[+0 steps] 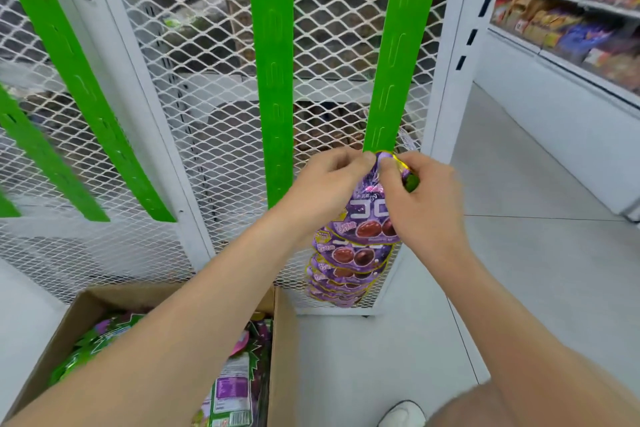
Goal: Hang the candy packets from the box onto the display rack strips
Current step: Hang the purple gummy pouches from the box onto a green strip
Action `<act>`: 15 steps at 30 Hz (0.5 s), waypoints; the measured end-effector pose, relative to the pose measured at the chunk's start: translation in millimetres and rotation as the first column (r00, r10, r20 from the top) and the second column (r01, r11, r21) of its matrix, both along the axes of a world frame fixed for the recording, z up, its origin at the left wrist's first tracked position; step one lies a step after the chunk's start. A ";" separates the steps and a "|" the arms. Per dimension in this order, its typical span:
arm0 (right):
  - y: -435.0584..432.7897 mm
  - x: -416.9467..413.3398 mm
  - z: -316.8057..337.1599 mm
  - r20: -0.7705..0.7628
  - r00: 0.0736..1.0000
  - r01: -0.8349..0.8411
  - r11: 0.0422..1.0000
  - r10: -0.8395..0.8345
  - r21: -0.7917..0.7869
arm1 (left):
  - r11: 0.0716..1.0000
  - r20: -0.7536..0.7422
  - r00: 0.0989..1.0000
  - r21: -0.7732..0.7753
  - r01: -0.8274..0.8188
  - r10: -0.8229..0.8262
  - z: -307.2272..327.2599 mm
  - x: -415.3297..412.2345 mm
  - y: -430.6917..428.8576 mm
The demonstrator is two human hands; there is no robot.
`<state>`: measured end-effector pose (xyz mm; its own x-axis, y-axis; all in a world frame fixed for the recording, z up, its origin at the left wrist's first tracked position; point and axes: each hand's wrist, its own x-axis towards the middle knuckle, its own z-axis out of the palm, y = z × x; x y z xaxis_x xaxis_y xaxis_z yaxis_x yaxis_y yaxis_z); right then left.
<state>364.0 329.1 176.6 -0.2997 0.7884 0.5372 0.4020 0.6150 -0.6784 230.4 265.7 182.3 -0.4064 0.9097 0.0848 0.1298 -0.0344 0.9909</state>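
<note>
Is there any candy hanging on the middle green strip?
No, the middle strip is bare; purple packets hang only on the right strip.

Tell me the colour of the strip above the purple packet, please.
The strip is bright green, clearest in the head view.
</note>
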 end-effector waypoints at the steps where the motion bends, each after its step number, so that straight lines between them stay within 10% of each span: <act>1: -1.7 -0.5 0.2 -0.004 1.000 0.001 1.000 -0.001 0.006 | 1.000 0.014 1.000 -0.008 0.016 -0.016 -0.2 -0.6 -1.5; 6: -10.8 -2.6 1.2 -0.001 0.999 0.039 0.999 -0.039 -0.020 | 0.996 0.119 0.992 -0.065 0.058 -0.049 3.2 -6.0 -8.8; 15: -12.7 -6.9 -14.5 0.172 0.985 0.005 1.000 -0.009 0.025 | 0.999 -0.138 0.990 0.045 -0.011 0.017 -5.0 -20.6 -13.9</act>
